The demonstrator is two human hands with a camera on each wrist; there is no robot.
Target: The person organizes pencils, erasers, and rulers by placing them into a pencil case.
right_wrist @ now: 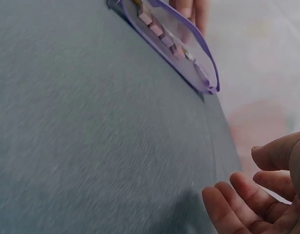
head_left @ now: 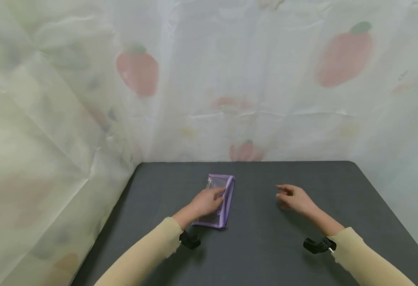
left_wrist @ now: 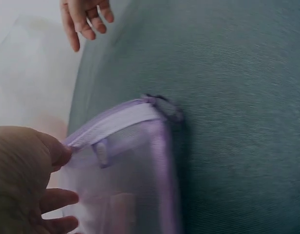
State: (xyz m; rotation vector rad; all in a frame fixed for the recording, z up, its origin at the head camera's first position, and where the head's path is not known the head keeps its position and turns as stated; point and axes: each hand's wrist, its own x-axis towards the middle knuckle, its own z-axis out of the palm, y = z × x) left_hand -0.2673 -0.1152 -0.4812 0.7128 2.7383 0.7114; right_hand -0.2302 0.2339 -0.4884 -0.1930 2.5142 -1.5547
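A purple-edged see-through mesh zipper pouch lies left of the table's middle. My left hand reaches over it and pinches its zippered edge. In the left wrist view, the thumb is at that edge, with other fingertips against the mesh. The right wrist view shows the purple rim bowed upward, with several small pinkish blocks and slim pencil-like sticks inside. My right hand hovers over the table, right of the pouch, fingers loosely bent and holding nothing.
The dark grey table has its far edge against a pale curtain printed with fruit. More curtain hangs along the left and right sides. A black wrist camera sits at the left cuff, another at the right.
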